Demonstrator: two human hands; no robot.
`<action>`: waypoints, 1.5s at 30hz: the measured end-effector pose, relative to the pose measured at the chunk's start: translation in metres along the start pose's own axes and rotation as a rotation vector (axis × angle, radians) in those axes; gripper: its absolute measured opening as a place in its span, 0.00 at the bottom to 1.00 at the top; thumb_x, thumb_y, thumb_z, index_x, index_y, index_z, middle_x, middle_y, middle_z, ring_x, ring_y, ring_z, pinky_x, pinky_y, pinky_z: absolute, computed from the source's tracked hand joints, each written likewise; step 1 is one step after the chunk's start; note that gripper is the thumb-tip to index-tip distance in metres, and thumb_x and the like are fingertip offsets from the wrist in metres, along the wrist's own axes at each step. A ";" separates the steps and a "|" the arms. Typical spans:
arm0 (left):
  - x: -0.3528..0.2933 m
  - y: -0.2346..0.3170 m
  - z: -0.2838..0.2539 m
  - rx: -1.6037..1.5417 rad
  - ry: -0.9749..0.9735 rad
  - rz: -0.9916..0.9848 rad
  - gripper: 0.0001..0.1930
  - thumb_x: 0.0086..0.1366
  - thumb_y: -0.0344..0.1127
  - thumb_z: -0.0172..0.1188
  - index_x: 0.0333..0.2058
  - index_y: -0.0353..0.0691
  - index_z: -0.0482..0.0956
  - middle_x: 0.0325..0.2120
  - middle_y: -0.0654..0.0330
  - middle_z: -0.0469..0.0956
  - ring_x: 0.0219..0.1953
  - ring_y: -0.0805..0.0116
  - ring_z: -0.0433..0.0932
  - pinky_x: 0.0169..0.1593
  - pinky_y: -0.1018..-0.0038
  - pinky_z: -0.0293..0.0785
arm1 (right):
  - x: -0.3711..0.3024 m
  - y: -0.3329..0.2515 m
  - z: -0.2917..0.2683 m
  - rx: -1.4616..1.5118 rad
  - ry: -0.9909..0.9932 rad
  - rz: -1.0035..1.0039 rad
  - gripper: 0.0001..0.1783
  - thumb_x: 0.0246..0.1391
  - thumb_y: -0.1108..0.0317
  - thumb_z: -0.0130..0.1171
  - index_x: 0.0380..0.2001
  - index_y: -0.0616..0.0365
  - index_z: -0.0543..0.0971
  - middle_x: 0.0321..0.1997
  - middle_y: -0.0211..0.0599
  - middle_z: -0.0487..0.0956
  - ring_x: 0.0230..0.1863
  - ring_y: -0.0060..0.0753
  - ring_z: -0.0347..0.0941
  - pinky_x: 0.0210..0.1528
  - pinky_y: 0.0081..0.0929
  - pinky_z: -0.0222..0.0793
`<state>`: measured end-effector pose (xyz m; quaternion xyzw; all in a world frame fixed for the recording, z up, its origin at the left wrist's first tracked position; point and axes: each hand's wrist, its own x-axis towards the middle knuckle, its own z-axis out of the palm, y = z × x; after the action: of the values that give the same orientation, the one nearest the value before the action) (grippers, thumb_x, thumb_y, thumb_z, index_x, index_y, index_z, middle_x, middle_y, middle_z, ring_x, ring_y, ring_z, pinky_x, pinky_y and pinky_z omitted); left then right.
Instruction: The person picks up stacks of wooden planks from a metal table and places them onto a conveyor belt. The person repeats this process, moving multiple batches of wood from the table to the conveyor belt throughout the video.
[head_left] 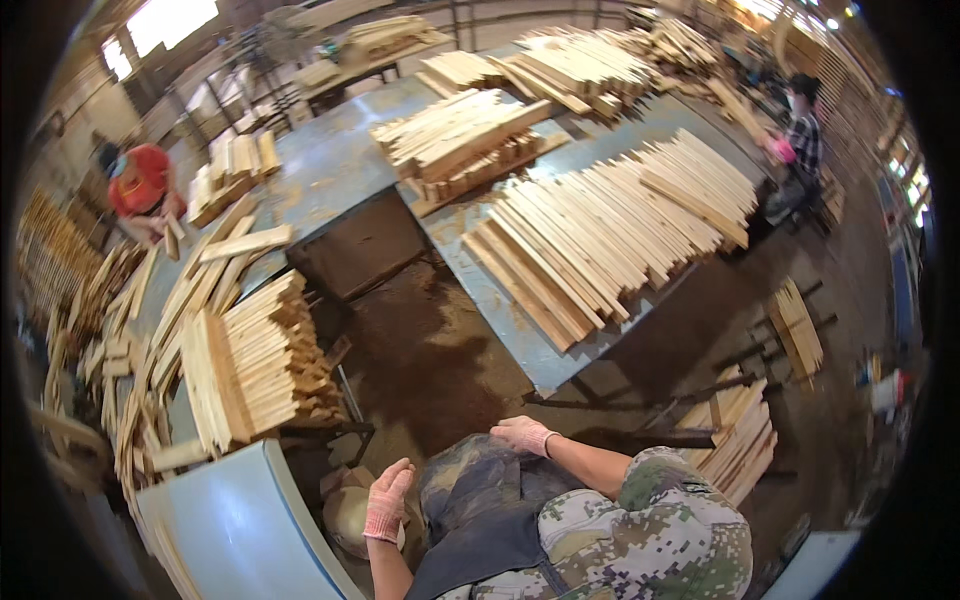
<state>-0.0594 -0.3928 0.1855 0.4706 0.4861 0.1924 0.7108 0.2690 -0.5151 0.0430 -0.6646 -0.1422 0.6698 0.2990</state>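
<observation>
Pale, narrow wooden strips point(600, 240) slant away leftward, ahead-right of the pink-gloved right hand point(525, 436), nearer than the left hand point(387, 499); fingers loosely curved, empty.

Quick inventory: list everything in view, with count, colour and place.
Tabletops: several, blue-grey, ahead.
Slat row: many, pale, right tabletop.
Middle stack: one, pale, beyond the row.
Far stacks: several, pale, top centre.
Left stack: one, pale, left.
Loose slats: many, pale, left.
Stand boards: several, pale, right.
Panels: two, light blue, lower corners.
Floor: one, brown, centre.
Windows: at least two, white, upper left.
Left co-worker: one, red top, upper left.
Right co-worker: one, dark checked top, upper right.
Clothing: one set, camouflage and dark, lower centre.
Left hand: one, pinkish glove, lower centre.
Right hand: one, pinkish glove, lower centre.
</observation>
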 end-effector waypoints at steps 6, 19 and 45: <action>0.111 0.041 0.019 0.160 -0.148 -0.063 0.23 0.73 0.37 0.67 0.63 0.32 0.79 0.55 0.57 0.85 0.57 0.67 0.81 0.65 0.71 0.73 | -0.010 0.122 -0.072 -0.192 0.484 0.337 0.28 0.60 0.45 0.65 0.33 0.66 0.86 0.30 0.43 0.85 0.29 0.40 0.80 0.36 0.41 0.75; 0.328 0.110 0.096 0.484 -0.503 -0.108 0.27 0.73 0.40 0.67 0.65 0.32 0.77 0.60 0.52 0.82 0.63 0.62 0.78 0.70 0.67 0.68 | -0.041 0.120 -0.150 0.063 0.523 0.330 0.20 0.72 0.50 0.56 0.42 0.59 0.81 0.29 0.40 0.82 0.30 0.40 0.81 0.34 0.41 0.76; 0.409 -0.023 0.463 -0.291 0.045 -0.464 0.17 0.72 0.56 0.61 0.47 0.50 0.81 0.21 0.71 0.67 0.22 0.74 0.64 0.35 0.73 0.72 | 0.000 -0.006 -0.654 0.714 1.315 -0.252 0.34 0.71 0.54 0.55 0.71 0.63 0.68 0.69 0.54 0.77 0.71 0.51 0.71 0.69 0.39 0.64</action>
<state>0.5256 -0.3287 -0.0036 0.2351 0.5640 0.1025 0.7849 0.9077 -0.6458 -0.0030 -0.7686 0.2161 0.1018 0.5935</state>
